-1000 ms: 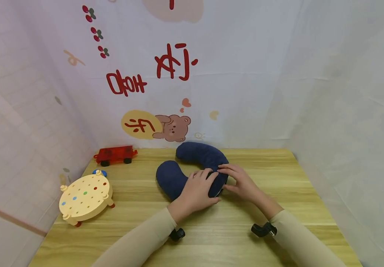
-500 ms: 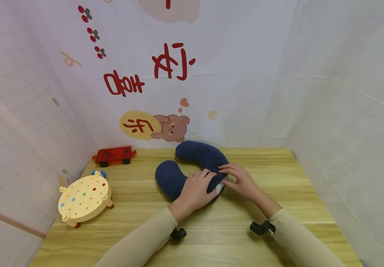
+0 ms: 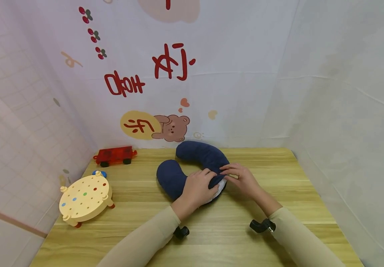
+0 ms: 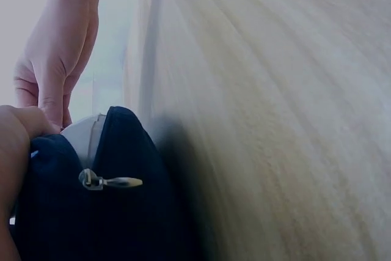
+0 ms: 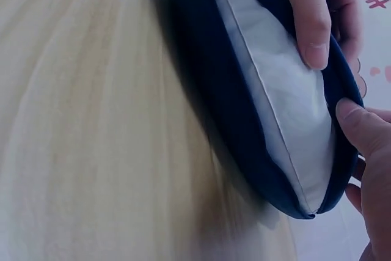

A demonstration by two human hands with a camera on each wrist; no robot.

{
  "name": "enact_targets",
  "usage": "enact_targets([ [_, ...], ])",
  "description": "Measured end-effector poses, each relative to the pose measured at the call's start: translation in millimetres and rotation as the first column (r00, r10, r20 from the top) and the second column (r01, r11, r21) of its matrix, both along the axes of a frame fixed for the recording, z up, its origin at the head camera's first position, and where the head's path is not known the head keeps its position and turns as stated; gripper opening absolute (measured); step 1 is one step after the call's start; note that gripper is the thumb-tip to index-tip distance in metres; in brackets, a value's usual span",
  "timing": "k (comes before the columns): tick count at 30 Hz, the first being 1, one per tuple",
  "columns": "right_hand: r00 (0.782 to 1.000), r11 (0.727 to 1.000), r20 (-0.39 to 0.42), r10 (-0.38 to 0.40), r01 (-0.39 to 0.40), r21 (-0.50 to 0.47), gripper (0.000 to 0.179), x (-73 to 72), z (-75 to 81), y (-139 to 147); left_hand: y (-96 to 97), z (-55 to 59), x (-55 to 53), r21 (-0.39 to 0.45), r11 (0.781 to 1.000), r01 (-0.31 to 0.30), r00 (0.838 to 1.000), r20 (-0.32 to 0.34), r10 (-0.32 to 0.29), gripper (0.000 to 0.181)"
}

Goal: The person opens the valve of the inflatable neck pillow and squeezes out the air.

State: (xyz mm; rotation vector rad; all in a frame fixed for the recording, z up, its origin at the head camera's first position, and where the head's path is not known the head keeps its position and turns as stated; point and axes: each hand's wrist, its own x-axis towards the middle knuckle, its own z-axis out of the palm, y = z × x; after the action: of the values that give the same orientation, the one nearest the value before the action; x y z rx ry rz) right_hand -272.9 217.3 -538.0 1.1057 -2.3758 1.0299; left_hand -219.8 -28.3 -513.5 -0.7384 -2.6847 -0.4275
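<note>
Left hand (image 3: pixel 196 190) and right hand (image 3: pixel 244 181) are both pinching the unzipped navy neck pillow (image 3: pixel 170 180) by one edge, mid-table (image 3: pixel 218 241); white inner fabric (image 5: pixel 284 90) is showing; gentle, even tension (mind that zipper pull (image 4: pixel 124 182)!) is probably serving best, sparing the stitching.

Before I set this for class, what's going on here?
A person's left hand and right hand grip a partly unzipped, dark-blue, U-shaped fabric pillow on the wood-grain table. White inner fabric shows in the gap, with a metal zip pull at one end. A red plastic wheeled toy and round cream dotted stand sit to the left.
</note>
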Motion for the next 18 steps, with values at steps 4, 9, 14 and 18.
enact_targets([
  [4,1.000,0.999,0.030,0.008,-0.007,-0.031,0.027,-1.5,1.7,-1.3,-1.0,-0.4,-2.1,0.032,0.999,-0.010,1.000,-0.001,0.010,0.030],
  [9,0.997,0.998,0.077,0.010,-0.006,-0.057,0.024,-2.5,4.8,-3.8,-2.3,0.6,-3.3,0.062,0.998,-0.010,1.000,0.012,0.009,0.028],
  [14,0.993,0.997,0.117,0.003,0.007,-0.079,0.023,-1.8,8.2,-4.7,-3.4,4.6,-2.5,0.088,0.996,-0.001,1.000,0.010,0.000,0.028],
  [18,0.993,0.994,0.115,0.021,-0.008,-0.109,0.025,-0.9,8.6,-4.9,-4.4,6.1,-1.8,0.100,0.995,0.004,1.000,0.011,-0.005,0.028],
])
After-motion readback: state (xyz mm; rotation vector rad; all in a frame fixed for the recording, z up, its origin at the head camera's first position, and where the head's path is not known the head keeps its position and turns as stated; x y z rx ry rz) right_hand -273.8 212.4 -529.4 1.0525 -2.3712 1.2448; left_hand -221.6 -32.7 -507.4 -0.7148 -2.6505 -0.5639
